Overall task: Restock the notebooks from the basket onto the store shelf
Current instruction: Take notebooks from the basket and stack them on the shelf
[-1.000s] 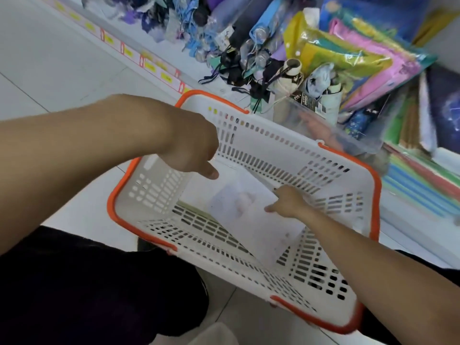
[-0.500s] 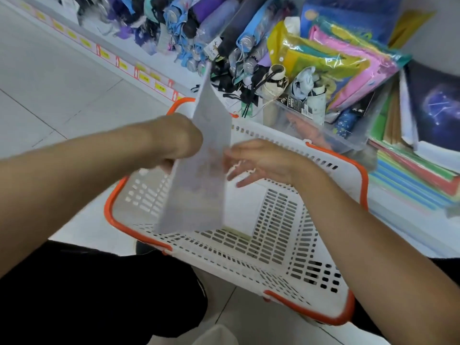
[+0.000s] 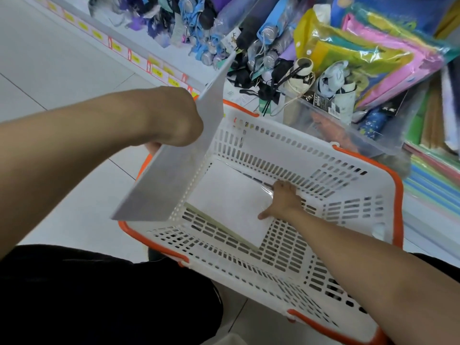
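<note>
Down in the basket [image 3: 311, 155], right hand [image 3: 283, 202] rests fingers on the last notebook [image 3: 231, 202], lying flat; left hand [image 3: 174, 118] grips another notebook [image 3: 174, 165] upright above the rim; thin, light, slick wrap, probably floppy; lift by an edge.

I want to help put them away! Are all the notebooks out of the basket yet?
Not yet. The left hand already holds one white notebook lifted above the basket. The right hand is reaching down onto another notebook lying flat on the basket's bottom, so at least that one is left. Neither has reached the shelf so far.
</note>
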A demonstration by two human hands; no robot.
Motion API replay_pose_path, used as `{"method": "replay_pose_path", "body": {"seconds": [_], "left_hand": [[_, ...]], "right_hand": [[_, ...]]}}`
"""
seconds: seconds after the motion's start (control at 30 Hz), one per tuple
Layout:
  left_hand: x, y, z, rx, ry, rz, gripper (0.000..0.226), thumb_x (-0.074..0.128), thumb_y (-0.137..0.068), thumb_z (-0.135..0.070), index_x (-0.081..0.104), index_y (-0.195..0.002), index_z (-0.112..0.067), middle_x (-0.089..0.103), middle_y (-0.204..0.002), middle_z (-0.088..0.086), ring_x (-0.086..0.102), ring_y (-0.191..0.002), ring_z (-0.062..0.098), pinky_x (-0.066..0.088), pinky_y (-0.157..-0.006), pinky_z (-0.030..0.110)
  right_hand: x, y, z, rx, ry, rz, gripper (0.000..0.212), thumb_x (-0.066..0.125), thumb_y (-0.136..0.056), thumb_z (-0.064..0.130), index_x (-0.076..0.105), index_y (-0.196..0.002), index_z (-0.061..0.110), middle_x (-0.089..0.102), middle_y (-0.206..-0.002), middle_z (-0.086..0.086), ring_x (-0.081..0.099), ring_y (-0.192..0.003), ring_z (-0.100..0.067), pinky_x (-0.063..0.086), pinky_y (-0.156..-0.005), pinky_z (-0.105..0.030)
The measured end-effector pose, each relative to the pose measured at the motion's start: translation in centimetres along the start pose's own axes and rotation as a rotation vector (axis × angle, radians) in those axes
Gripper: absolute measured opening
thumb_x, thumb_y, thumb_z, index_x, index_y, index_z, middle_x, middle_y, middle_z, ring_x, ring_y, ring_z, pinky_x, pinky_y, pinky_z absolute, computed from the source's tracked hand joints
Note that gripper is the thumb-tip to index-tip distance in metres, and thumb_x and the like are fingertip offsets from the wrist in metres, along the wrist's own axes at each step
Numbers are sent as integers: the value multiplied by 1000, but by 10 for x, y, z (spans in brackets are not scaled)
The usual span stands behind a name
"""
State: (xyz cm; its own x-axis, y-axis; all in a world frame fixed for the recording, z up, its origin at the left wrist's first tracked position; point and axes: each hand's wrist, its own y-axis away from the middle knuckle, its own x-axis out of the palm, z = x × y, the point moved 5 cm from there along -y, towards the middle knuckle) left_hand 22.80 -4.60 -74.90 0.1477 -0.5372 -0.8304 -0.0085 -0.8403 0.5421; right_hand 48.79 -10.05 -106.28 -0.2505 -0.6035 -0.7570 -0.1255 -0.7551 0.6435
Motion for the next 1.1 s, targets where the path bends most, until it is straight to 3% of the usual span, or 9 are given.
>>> {"method": "replay_pose_path", "body": {"seconds": [0.1, 0.17, 0.33, 0.47, 0.57, 0.67, 0.8, 0.9, 1.1], "left_hand": [[1, -4, -2, 10, 78, -11, 21, 49, -95, -16, 54, -82, -1, 57, -77, 11, 60, -61, 26, 40, -48, 28], [-2, -4, -3, -1, 131, -25, 13, 48, -96, -16, 53, -94, -4, 55, -77, 7, 62, -57, 26, 41, -45, 28], [1, 12, -9, -36, 277, 76, 23, 47, -94, -4, 56, -114, 4, 63, -100, 17, 69, -74, 36, 58, -57, 41], [7, 26, -22, -1, 460, 183, 26, 38, -95, 2, 57, -111, 8, 61, -116, 24, 69, -75, 38, 59, -50, 38], [5, 35, -36, 42, 594, 223, 23, 40, -99, -3, 62, -95, 3, 64, -96, 19, 63, -67, 30, 54, -38, 30], [-7, 46, -50, 59, 702, 183, 27, 46, -99, -6, 59, -76, -5, 65, -64, 10, 59, -56, 25, 53, -37, 27], [-21, 55, -62, 60, 941, 131, 18, 42, -98, -3, 59, -93, -1, 62, -70, 12, 58, -59, 25, 55, -40, 28], [-22, 57, -73, 87, 1173, 126, 20, 42, -100, -11, 60, -109, -5, 66, -88, 12, 63, -72, 26, 57, -54, 31], [-37, 77, -101, 225, 1778, 192, 40, 35, -104, -37, 65, -121, -16, 73, -112, 10, 73, -88, 24, 60, -72, 40]], "right_hand": [[-8, -1, -1, -50, -62, 39, 87, 86, -67, 52, 52, -135, 10, 42, -144, -12, 29, -142, -31, 41, -107, -38], [-27, 7, 4, -125, -120, 63, 46, 82, -76, 44, 66, -104, 12, 62, -108, -3, 58, -113, -28, 52, -78, -29], [-113, 75, 33, -251, -394, 234, 17, 69, -92, 15, 57, -93, 3, 53, -100, -13, 70, -78, -32, 62, -61, -48], [-214, 168, 61, -405, -148, -196, 27, 66, -84, 8, 42, -71, 9, 44, -76, -8, 59, -69, -28, 48, -53, -33], [-267, 237, 58, -486, 36, -506, 18, 64, -82, 11, 50, -72, 5, 51, -70, -8, 49, -66, -24, 37, -59, -35], [-311, 288, 30, -501, -154, -676, 17, 69, -85, 16, 60, -79, 4, 61, -75, -11, 53, -70, -25, 39, -65, -36], [-341, 318, -14, -483, -899, -617, 14, 68, -90, 12, 59, -80, 11, 67, -73, -10, 62, -56, -17, 52, -45, -25], [-343, 315, -28, -447, -1281, -464, 10, 59, -95, 5, 57, -87, 10, 69, -78, -4, 67, -70, -17, 63, -62, -41], [-330, 307, -46, -409, -1288, -163, 23, 61, -92, -1, 62, -110, 12, 73, -110, -11, 72, -96, -30, 63, -69, -42]]}}
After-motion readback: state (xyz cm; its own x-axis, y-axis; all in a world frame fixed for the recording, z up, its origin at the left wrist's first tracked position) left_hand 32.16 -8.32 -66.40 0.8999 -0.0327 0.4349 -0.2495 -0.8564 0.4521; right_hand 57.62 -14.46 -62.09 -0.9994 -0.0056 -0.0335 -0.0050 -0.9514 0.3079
